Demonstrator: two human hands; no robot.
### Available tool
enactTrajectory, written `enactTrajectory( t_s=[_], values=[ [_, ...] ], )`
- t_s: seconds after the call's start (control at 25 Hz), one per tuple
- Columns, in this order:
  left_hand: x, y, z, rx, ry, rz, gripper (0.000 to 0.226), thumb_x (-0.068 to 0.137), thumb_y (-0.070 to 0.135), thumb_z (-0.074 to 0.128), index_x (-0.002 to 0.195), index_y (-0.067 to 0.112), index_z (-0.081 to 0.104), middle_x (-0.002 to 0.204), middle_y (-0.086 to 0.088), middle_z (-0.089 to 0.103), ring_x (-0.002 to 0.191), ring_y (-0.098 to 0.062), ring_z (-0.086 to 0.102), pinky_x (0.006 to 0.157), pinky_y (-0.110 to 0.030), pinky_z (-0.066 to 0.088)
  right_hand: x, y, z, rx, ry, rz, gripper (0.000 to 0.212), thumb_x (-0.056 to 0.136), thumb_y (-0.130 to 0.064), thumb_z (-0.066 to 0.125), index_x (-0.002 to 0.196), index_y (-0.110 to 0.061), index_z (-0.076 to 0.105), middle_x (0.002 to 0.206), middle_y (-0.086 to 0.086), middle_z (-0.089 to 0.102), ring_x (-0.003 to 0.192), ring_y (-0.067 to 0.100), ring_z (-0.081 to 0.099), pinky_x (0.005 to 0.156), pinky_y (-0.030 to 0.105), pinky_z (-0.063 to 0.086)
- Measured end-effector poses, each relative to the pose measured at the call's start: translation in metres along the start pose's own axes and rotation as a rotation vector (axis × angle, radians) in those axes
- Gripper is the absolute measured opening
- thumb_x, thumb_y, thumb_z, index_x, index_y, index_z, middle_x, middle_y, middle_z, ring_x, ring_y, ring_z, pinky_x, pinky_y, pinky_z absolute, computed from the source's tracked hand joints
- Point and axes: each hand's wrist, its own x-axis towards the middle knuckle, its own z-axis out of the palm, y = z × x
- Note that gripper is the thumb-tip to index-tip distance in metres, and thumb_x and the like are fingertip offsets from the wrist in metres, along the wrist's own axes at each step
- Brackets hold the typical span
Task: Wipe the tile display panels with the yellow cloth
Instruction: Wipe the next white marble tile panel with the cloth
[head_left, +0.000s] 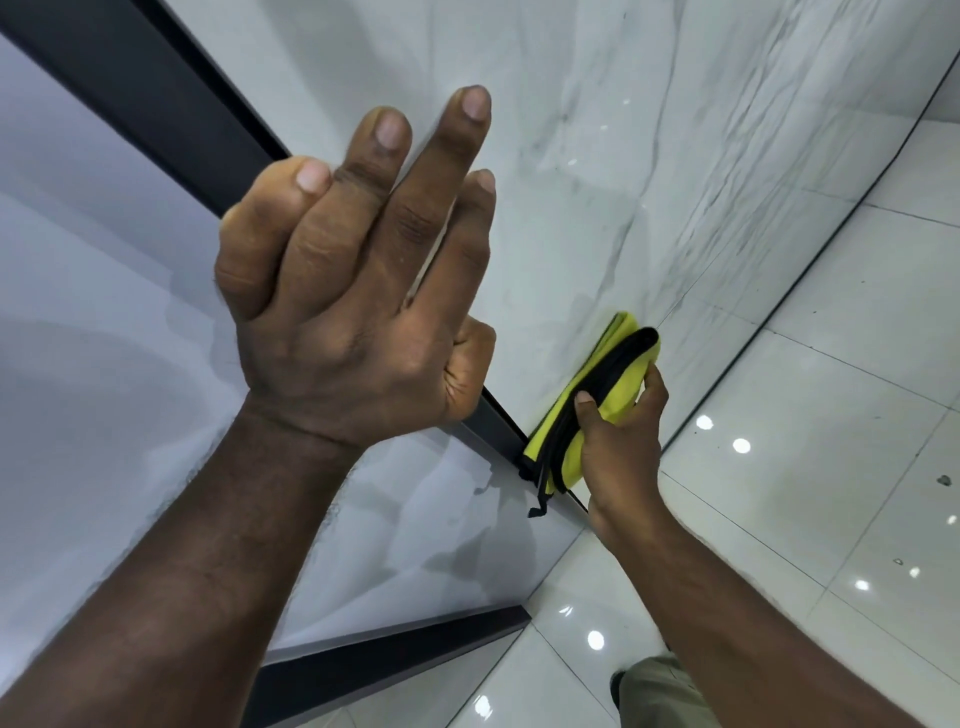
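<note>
The wiping step is under way, low on the white marble-look tile panel (649, 156). The right grip (618, 441) is curled round the folded yellow cloth (618, 384), thumb on 1 side and fingers on the other. It presses the cloth, with its black edging, against the panel's lower part, just beside the dark frame (156, 104) that separates this panel from the grey tile panel (104, 338) on the left.

The left grip (358, 270) is raised close to the camera with its fingers mostly straight and holds nothing. It lies across the frame line, but whether it touches the frame or the panel edge cannot be told.

Judging from this, the cloth sits near the bottom corner of the marble-look panel, so most of that face above it probably remains to be covered, and the grey panel as well. The next move calls for keeping the cloth flat and pressed while sweeping it up or across the glossy face, without letting the loose black edging trail or the fold open. The glossy floor tiles (831, 467) lie below on the right.
</note>
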Motion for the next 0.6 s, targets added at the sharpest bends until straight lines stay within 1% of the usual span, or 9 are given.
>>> enactTrajectory(
  t_s=[0.04,0.12,0.16,0.24,0.28,0.4,0.44,0.52,0.6],
  values=[
    [0.0,0.001,0.0,0.008,-0.025,-0.003,0.046,0.093,0.017,0.05,0.131,0.007,0.074,0.153,-0.011,0.062,0.144,-0.034,0.048,0.093,-0.063,0.06,0.002,0.0,0.0,0.042,-0.004,0.019,0.07,0.108,-0.018,0.062,0.163,-0.04,0.024,0.12,-0.016,0.058,0.101,0.004,0.058,0.083,0.022,0.046],
    [-0.002,0.004,-0.001,0.046,-0.018,0.033,0.045,0.093,0.017,0.05,0.13,0.007,0.075,0.153,-0.01,0.062,0.144,-0.033,0.05,0.093,-0.065,0.06,0.004,-0.004,0.001,0.111,-0.003,0.128,0.067,0.108,-0.013,0.059,0.162,-0.038,0.029,0.134,-0.006,0.061,0.112,0.015,0.062,0.088,0.032,0.05],
    [-0.002,0.003,-0.002,0.042,-0.019,0.037,0.045,0.093,0.016,0.05,0.13,0.008,0.075,0.154,-0.01,0.062,0.144,-0.034,0.052,0.092,-0.064,0.06,0.004,-0.006,0.003,0.124,0.005,0.132,0.067,0.108,-0.012,0.058,0.163,-0.038,0.029,0.134,-0.007,0.06,0.116,0.016,0.062,0.092,0.033,0.05],
    [-0.003,0.001,0.0,0.014,-0.044,0.025,0.046,0.095,0.015,0.049,0.133,0.007,0.073,0.156,-0.01,0.06,0.144,-0.035,0.055,0.089,-0.063,0.062,0.002,-0.009,0.005,0.09,0.013,0.053,0.073,0.109,-0.015,0.058,0.166,-0.042,0.019,0.121,-0.02,0.056,0.108,0.004,0.059,0.097,0.031,0.045],
    [-0.004,0.001,0.001,0.007,-0.043,0.024,0.046,0.095,0.015,0.049,0.134,0.006,0.072,0.156,-0.011,0.059,0.143,-0.036,0.055,0.088,-0.062,0.062,0.005,-0.009,0.005,0.078,0.005,0.04,0.075,0.11,-0.016,0.056,0.166,-0.043,0.015,0.121,-0.021,0.054,0.106,0.004,0.058,0.098,0.031,0.044],
    [-0.002,0.002,-0.002,-0.012,-0.06,0.021,0.047,0.096,0.014,0.049,0.137,0.004,0.07,0.157,-0.013,0.058,0.141,-0.039,0.059,0.084,-0.06,0.064,0.016,-0.015,0.007,0.225,-0.014,0.168,0.075,0.111,-0.01,0.049,0.168,-0.041,0.012,0.152,-0.004,0.051,0.13,0.021,0.055,0.112,0.044,0.047],
    [-0.002,0.002,-0.003,-0.003,-0.068,0.025,0.047,0.096,0.014,0.049,0.138,0.004,0.069,0.157,-0.013,0.057,0.144,-0.039,0.055,0.086,-0.061,0.063,0.016,-0.016,0.007,0.251,-0.014,0.162,0.076,0.111,-0.01,0.05,0.168,-0.043,0.012,0.158,-0.005,0.047,0.135,0.02,0.052,0.114,0.043,0.046],
    [-0.004,0.0,-0.003,0.022,-0.083,0.047,0.049,0.096,0.014,0.05,0.139,0.002,0.069,0.157,-0.015,0.057,0.146,-0.039,0.046,0.092,-0.061,0.062,0.007,-0.019,0.012,0.252,-0.038,0.056,0.079,0.111,-0.016,0.053,0.165,-0.053,0.01,0.161,-0.015,0.041,0.138,0.01,0.048,0.112,0.035,0.042],
    [-0.003,0.001,-0.002,0.012,-0.076,0.049,0.049,0.096,0.013,0.05,0.14,0.002,0.068,0.157,-0.015,0.057,0.145,-0.038,0.044,0.092,-0.059,0.062,0.008,-0.017,0.018,0.283,0.008,0.004,0.078,0.112,-0.022,0.053,0.162,-0.061,0.008,0.165,-0.015,0.037,0.145,0.012,0.045,0.118,0.039,0.04]
  ],
)
